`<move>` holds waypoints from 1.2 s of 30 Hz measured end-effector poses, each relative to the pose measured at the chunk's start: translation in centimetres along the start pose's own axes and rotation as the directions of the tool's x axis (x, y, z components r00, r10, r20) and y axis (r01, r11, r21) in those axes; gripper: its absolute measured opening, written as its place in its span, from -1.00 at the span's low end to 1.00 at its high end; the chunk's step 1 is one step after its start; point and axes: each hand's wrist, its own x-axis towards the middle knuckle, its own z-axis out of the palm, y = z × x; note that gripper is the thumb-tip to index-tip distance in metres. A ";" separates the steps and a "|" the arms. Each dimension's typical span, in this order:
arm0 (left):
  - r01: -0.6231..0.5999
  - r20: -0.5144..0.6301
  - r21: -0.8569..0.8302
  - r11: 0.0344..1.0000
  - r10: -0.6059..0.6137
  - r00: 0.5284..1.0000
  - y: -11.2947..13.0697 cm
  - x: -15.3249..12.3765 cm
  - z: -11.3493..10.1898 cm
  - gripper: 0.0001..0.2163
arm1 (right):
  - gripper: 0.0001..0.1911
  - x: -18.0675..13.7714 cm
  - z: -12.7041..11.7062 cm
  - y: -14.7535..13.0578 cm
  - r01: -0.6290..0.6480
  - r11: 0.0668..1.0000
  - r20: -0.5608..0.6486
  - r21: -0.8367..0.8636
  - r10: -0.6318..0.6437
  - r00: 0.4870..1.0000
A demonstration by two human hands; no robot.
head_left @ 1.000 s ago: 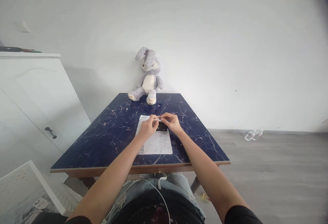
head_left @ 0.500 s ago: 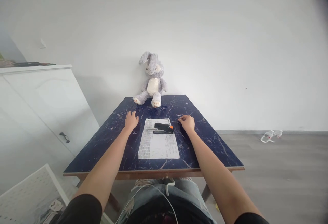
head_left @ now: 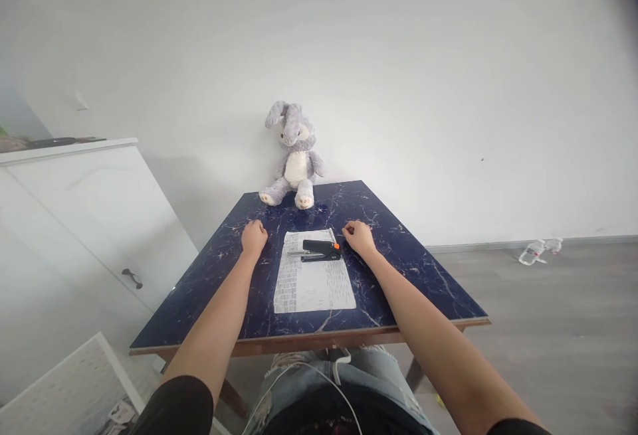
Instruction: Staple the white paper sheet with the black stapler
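Observation:
A black stapler (head_left: 320, 250) with an orange end lies on the far part of a printed paper sheet (head_left: 314, 279) on the dark blue marble table (head_left: 239, 289). My left hand (head_left: 254, 236) rests on the table left of the sheet, fingers curled under, nothing visible in it. My right hand (head_left: 359, 237) rests on the table just right of the stapler's orange end, fingers curled, apart from the stapler or barely beside it.
A grey plush rabbit (head_left: 293, 156) sits at the table's far edge against the white wall. A white cabinet (head_left: 74, 202) stands at the left. A framed board (head_left: 60, 388) leans at lower left. A plastic bottle (head_left: 538, 250) lies on the grey floor at right.
A second ago both hands were together over the stapler on the sheet. They let go and moved apart to the table on either side; the fingers have curled in since half a second ago.

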 end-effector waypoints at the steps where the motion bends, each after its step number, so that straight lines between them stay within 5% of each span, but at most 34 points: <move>1: 0.007 -0.012 0.002 1.000 -0.007 1.000 0.0 0.3 0.0 -0.63 | -0.85 0.0 0.0 -0.1 0.003 1.000 0.005 0.008 -0.003 1.000; 8: 0.001 0.038 -0.060 0.998 0.001 0.999 0.2 2.0 1.0 -0.67 | -0.86 -0.2 0.4 -0.5 0.037 0.999 0.053 0.035 -0.039 0.998; 17: -0.052 -0.057 -0.379 0.924 0.032 0.998 1.9 -3.1 -1.2 -0.74 | -0.87 -0.8 -0.2 -2.3 0.128 0.981 0.141 0.144 -0.149 0.979; 23: 0.060 0.011 -0.734 0.676 -0.077 0.997 4.9 -4.1 -1.2 -0.70 | -0.77 -0.8 -0.9 -3.2 0.183 0.948 0.138 0.262 -0.225 0.965; 29: 0.180 0.218 -0.916 0.358 0.069 0.973 7.0 -5.3 -0.2 -0.84 | -0.59 -1.4 -1.0 -4.1 0.331 0.873 0.250 0.358 -0.431 0.867; 33: 0.208 0.243 -0.943 0.260 0.109 0.964 7.1 -6.0 -0.3 -0.80 | -0.51 -1.5 -1.0 -4.1 0.292 0.883 0.328 0.367 -0.417 0.848; 36: 0.094 0.135 -0.953 0.288 0.128 0.983 7.1 -6.3 -0.7 -0.74 | -0.60 -1.6 -1.2 -4.0 0.309 0.863 0.351 0.400 -0.456 0.818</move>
